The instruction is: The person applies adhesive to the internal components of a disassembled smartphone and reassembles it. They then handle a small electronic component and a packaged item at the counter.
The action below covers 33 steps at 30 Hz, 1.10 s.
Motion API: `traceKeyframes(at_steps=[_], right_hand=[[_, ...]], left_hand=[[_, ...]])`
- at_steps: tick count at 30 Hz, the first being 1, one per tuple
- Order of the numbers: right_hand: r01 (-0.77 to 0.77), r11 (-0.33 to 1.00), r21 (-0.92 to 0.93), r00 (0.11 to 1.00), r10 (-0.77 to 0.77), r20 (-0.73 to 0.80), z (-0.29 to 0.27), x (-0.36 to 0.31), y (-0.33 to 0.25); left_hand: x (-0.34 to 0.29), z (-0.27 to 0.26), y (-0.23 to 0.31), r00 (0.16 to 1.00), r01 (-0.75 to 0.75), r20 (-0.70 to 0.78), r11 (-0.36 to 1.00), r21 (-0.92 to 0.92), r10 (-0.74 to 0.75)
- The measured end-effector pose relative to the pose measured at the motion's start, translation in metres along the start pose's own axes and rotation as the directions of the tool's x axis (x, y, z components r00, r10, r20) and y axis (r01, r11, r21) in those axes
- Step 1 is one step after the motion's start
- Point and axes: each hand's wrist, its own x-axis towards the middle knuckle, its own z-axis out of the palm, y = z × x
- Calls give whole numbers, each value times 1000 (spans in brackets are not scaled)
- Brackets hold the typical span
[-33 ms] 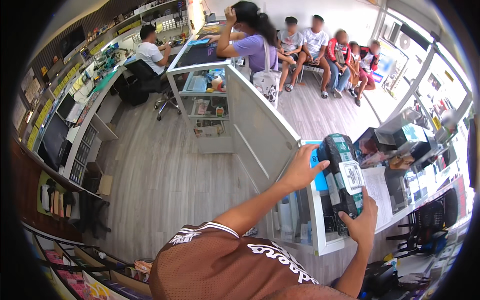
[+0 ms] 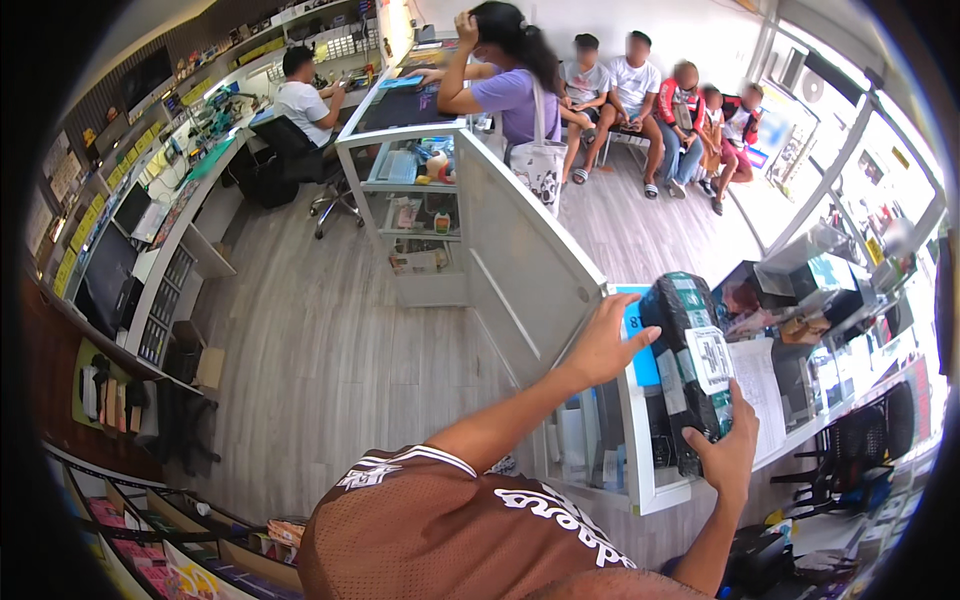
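Observation:
A long box-shaped parcel [image 2: 682, 385], wrapped in black plastic and green-and-white tape, is held at the glass-topped counter [image 2: 634, 440] on my right. It carries a white printed label [image 2: 711, 358] on its upper face. At the far end, my left hand [image 2: 604, 345] is closed round the parcel with the thumb along its side. My right hand [image 2: 728, 450] grips the near end, thumb on one side and fingers on the other. Under and beside the parcel lie a blue sheet [image 2: 642, 362] and a white paper with writing [image 2: 758, 385].
A white partition [image 2: 525, 255] joins this counter to a glass display case [image 2: 410, 210]. A person in purple [image 2: 515, 100] leans there. Several people sit along the far wall. Another person [image 2: 305, 105] sits at the left workbench. An office chair [image 2: 860, 430] stands at right.

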Motion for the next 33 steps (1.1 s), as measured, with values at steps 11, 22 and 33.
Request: traceKeyframes(at_steps=[11,22,33], right_hand=[[28,611,791,957,-244,155,6,-17,-105],[283,633,720,615,-696,371,198,13,-233],[44,787,616,562,-529,636,433,83,-441]], left_hand=[[-81,-70,45,978,152,205,529,-835,43],[-194,-258,-54,766,-77,-389,527,-846,-513],[-295,-522,-118,401,-267,-784,758,-595,-474]])
